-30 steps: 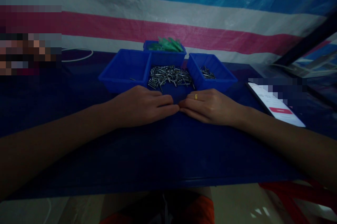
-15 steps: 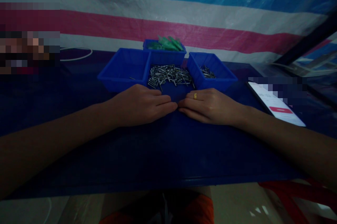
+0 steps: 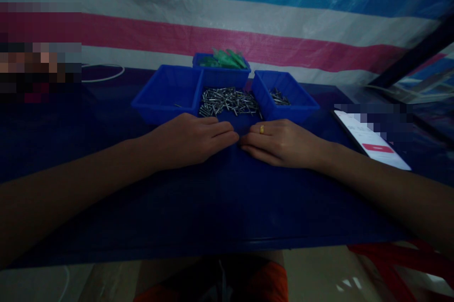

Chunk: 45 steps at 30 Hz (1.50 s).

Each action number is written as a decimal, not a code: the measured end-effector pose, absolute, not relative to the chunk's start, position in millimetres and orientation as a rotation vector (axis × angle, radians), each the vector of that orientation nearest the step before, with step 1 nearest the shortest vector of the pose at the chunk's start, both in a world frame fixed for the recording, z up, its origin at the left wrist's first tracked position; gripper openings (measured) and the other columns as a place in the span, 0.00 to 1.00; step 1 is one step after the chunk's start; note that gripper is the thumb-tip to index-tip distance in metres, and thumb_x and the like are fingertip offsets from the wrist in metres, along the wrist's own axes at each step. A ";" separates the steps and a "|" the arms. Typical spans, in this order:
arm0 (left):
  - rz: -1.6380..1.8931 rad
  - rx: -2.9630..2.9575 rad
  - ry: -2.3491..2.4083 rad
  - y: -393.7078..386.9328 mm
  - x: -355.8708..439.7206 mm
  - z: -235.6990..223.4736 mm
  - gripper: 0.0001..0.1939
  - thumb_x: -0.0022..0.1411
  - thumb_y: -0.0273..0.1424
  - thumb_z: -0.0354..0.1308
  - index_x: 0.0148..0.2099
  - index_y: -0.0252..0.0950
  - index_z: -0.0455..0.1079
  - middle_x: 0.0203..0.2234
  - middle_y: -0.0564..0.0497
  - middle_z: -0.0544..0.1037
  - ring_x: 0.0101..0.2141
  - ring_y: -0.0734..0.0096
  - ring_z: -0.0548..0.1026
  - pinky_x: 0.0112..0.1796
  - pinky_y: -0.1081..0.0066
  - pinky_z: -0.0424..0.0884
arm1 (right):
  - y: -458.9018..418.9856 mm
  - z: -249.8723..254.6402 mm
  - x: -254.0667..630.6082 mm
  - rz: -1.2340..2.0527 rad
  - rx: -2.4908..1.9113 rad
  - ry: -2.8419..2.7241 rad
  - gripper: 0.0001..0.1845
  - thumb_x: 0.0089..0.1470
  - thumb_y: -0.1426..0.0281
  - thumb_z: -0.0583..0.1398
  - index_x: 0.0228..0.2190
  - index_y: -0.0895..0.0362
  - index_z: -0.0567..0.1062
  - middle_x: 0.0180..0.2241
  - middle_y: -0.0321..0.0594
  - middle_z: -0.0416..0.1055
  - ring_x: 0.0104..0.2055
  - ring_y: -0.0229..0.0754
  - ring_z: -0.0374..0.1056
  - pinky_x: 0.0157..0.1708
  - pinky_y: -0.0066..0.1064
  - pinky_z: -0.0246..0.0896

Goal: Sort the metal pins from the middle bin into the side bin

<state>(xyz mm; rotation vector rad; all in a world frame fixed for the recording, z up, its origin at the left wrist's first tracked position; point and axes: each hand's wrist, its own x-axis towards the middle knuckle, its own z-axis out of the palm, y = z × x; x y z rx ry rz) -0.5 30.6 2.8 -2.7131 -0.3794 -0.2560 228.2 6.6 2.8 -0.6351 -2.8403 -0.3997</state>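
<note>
My left hand [image 3: 187, 141] and my right hand [image 3: 283, 143] lie palm-down on the dark blue table [image 3: 213, 202], fingers stretched toward each other, the tips almost touching. I see nothing in either hand. A gold ring is on my right hand. Just beyond the fingers sits a blue bin [image 3: 230, 125] holding a pile of small metal pins [image 3: 229, 102]. To its left, a blue bin [image 3: 163, 91] holds one or two pins. On its right, another blue bin [image 3: 296, 108] holds a small heap. Behind them, a fourth bin [image 3: 222, 76] holds green parts.
A lit phone [image 3: 369, 143] lies on the table to the right of my right hand. A white cable [image 3: 102, 77] loops at the back left. A striped tarp [image 3: 227, 32] hangs behind the table. The table's front edge is near my body.
Both hands have shifted very slightly toward the bins; otherwise nothing has moved.
</note>
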 end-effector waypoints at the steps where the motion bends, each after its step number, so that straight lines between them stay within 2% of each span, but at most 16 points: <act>1: -0.249 -2.717 -0.378 30.8 -0.5 2.5 0.14 0.67 0.27 0.39 0.46 0.36 0.64 0.38 0.50 0.73 0.35 0.74 0.71 0.27 0.76 0.62 | 6.6 3.0 228.1 -0.395 -0.638 -2.843 0.15 0.61 0.70 0.47 0.33 0.61 0.71 0.26 0.40 0.69 0.27 0.35 0.63 0.29 0.26 0.58; 10: -0.189 -2.683 -0.356 30.1 -0.5 4.9 0.16 0.65 0.25 0.38 0.48 0.39 0.64 0.41 0.50 0.71 0.34 0.74 0.71 0.25 0.75 0.60 | 6.4 3.8 227.7 -0.363 -0.649 -2.857 0.15 0.61 0.70 0.47 0.33 0.61 0.71 0.26 0.39 0.67 0.27 0.36 0.62 0.29 0.26 0.58; 21: -0.272 -2.681 -0.362 32.8 0.2 1.8 0.13 0.65 0.27 0.42 0.42 0.37 0.68 0.36 0.51 0.71 0.31 0.74 0.69 0.24 0.76 0.57 | 6.4 3.6 228.3 -0.318 -0.698 -2.871 0.15 0.61 0.69 0.47 0.36 0.61 0.71 0.28 0.41 0.69 0.28 0.36 0.64 0.30 0.27 0.59; 35: -0.235 -2.665 -0.385 33.4 1.9 1.8 0.10 0.64 0.28 0.43 0.39 0.36 0.66 0.32 0.50 0.69 0.30 0.73 0.68 0.22 0.75 0.57 | 6.8 2.8 228.6 -0.263 -0.730 -2.888 0.14 0.61 0.69 0.48 0.36 0.61 0.71 0.29 0.41 0.69 0.29 0.37 0.64 0.32 0.27 0.59; 45: -0.217 -2.672 -0.397 33.5 0.5 2.1 0.09 0.63 0.28 0.44 0.39 0.37 0.65 0.34 0.50 0.70 0.31 0.72 0.69 0.23 0.74 0.58 | 6.6 3.7 228.4 -0.267 -0.743 -2.887 0.14 0.61 0.69 0.47 0.36 0.61 0.71 0.28 0.40 0.68 0.29 0.37 0.64 0.31 0.27 0.59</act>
